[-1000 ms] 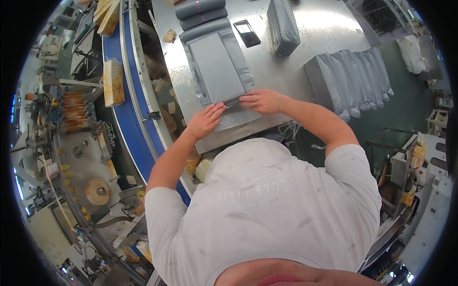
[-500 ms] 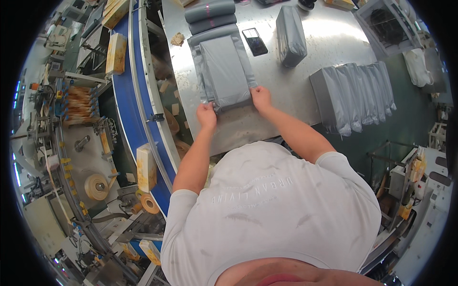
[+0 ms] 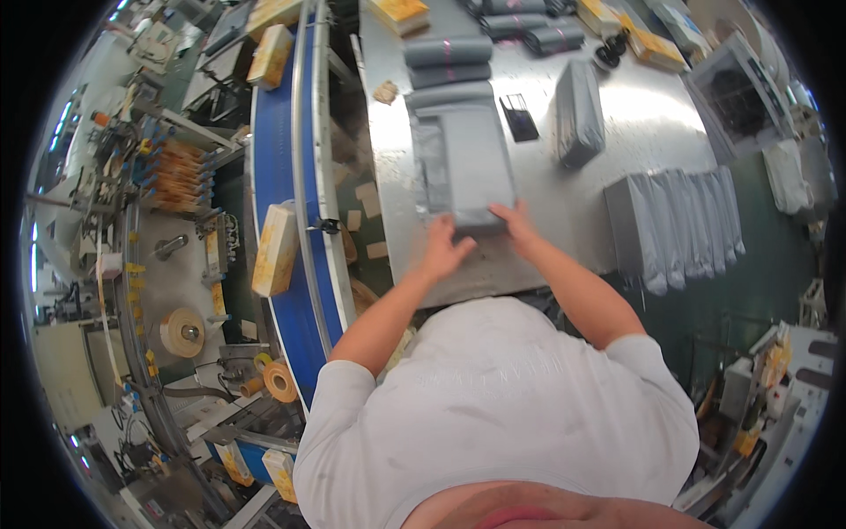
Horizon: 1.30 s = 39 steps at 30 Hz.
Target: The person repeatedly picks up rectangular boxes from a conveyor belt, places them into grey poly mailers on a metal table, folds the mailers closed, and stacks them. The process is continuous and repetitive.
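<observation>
A block-shaped package in a grey plastic bag (image 3: 480, 163) lies on a metal table in front of me, with loose plastic along its left side. My left hand (image 3: 445, 251) is at its near left corner, fingers apart and thumb spread out, slightly blurred. At the near right corner, my right hand (image 3: 520, 231) grips the bag between thumb and fingers. A flat grey stack of bags (image 3: 454, 93) lies under and beyond the package. To the package's right is a black phone (image 3: 520, 119). Another grey wrapped package (image 3: 579, 115) stands upright farther right.
Several grey wrapped packages (image 3: 674, 229) stand in a row at the table's right edge. Grey rolls (image 3: 448, 57) lie at the far side. On the left runs a blue conveyor (image 3: 280, 150) carrying yellow-white packs (image 3: 276, 251). A crumpled tan lump (image 3: 385, 92) sits near the table's left edge.
My left hand has let go of the bag's near left corner and spread its fingers. The right hand has come inward along the near edge. The whole view has shifted.
</observation>
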{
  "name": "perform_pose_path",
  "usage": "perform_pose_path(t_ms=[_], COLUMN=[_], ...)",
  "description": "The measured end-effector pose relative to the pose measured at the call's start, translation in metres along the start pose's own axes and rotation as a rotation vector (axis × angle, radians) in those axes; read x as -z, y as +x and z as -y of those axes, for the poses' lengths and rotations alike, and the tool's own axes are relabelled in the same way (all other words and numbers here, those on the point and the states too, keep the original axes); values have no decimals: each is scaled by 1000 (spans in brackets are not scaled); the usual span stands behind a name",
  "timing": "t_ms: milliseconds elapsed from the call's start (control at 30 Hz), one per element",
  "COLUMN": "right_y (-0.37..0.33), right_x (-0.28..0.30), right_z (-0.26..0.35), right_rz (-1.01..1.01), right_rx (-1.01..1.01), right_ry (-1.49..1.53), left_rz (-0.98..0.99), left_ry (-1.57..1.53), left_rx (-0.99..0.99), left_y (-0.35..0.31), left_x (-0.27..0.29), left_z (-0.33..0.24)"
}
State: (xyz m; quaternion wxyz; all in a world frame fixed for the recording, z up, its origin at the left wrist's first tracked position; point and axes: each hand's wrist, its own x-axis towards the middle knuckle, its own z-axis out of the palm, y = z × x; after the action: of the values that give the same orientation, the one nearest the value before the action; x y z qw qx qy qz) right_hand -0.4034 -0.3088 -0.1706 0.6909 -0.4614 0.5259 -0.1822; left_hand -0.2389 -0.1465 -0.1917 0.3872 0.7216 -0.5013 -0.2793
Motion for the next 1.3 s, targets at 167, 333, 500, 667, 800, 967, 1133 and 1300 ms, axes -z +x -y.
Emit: perform_pose_path(t_ms=[167,333,500,667,800,967,1133,1300], right_y=[-64,-144,-170,-128,-59,-60,-69,-48], right_x=[86,196,187,136,185,134,123,135], right_z=[25,-13,-15,-4,-15,-47,-123,-89], right_rz=[-6,-426,-971,-389,-615,-481,-584,-424], right_rx=[15,526,287,447,63,96,381,237], right_ry=[251,-588,-1640,-1360,-1092,-1432,-1650,-1667], left_rz=[302,481,347,277,198,-125,-704,-626], left_ry=[-164,-291,-269,-350,-255,-28,374,646], left_rx=[-172,108,150,242,164,205,584,1192], left_y=[-25,-64,-80,-83,-106,-180,-307,-388], left_x=[12,2,25,38,53,90,152,233], left_z=[-58,-16,20,18,19,74,165,232])
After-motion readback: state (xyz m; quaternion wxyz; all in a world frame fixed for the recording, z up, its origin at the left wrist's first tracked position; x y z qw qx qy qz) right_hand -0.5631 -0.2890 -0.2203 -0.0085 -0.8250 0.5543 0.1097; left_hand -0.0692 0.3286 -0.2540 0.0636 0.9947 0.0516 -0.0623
